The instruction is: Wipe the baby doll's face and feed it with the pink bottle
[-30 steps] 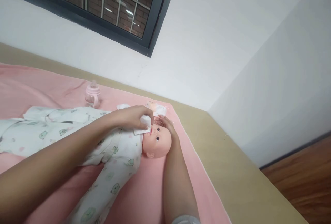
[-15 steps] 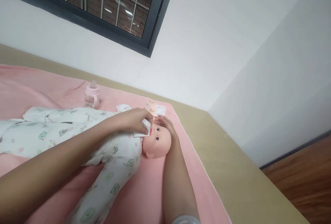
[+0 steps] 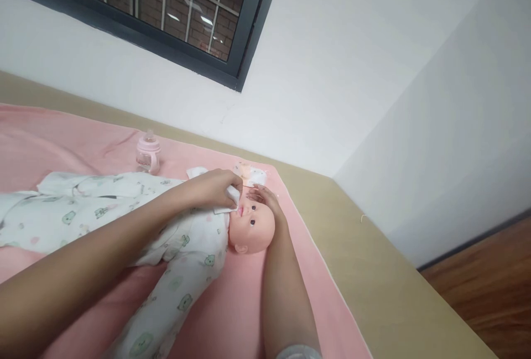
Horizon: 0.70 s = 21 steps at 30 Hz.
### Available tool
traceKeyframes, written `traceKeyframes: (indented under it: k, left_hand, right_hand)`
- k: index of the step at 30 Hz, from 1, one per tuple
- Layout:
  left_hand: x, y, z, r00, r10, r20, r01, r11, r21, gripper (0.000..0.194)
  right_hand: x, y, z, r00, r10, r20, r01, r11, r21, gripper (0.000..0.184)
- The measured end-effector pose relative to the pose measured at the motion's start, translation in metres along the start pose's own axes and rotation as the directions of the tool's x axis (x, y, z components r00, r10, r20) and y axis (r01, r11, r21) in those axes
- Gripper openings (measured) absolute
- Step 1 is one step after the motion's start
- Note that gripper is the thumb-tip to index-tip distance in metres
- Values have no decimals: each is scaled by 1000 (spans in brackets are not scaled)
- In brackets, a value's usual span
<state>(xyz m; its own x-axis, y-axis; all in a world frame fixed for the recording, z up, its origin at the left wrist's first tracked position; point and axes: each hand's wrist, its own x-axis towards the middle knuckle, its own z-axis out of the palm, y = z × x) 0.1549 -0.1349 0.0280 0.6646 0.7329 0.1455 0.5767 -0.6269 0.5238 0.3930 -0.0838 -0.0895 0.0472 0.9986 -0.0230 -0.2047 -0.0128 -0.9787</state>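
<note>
Doll [image 3: 201,240]: bald, dark-eyed, white printed suit [image 3: 182,270]; head [image 3: 255,234] toward 3 o'clock.
Wipe [image 3: 233,195]: white, at head's 10 o'clock.
Left hand [image 3: 218,186]: fingers pinching wipe.
Right hand [image 3: 268,199]: fingers unclenched, cupping head, 1 o'clock.

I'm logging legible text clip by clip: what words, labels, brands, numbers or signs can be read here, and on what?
None can be read.
Bottle: faint reddish marks near its base, too small to read.
Orange-and-white packet: printed, too blurred to read.
Doll's outfit: animal pictures; any lettering is too small to tell.
</note>
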Motion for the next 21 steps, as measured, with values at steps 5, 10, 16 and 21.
traceKeyframes:
  k: [5,10,16,21]
  left_hand:
    - [0,0,1,999,-4,-44,4,1000,4,11]
    - [3,-1,4,998,21,-67,-21,1000,-6,11]
    - [6,-3,9,991,30,-127,-32,999,-10,9]
    - [5,0,8,990,18,-141,-19,1000,-4,13]
  right_hand:
    - [2,3,-2,1000,5,17,-5,1000,22,32]
    - [2,3,-2,1000,-1,22,1,1000,24,33]
    - [5,4,-4,1000,1,21,-1,1000,21,32]
    - [7,6,-5,1000,-1,24,1,1000,27,32]
